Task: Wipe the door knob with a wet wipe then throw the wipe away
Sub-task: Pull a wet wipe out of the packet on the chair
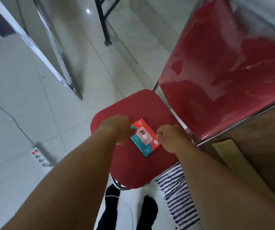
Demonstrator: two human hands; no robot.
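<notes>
A red and teal pack of wet wipes [144,138] lies flat on the seat of a red chair [133,163]. My left hand [118,128] rests against the pack's left edge, fingers curled over it. My right hand [170,138] is at the pack's right edge, fingers pinched together near the flap; whether it holds the flap or a wipe is too blurred to tell. No door knob is in view.
The chair's red backrest [224,63] rises at the right, beside a wooden surface [266,146]. A power strip [39,155] with a cable lies on the white tile floor at the left. A striped cloth [176,196] lies under the seat. Metal frame legs [53,52] stand at the back left.
</notes>
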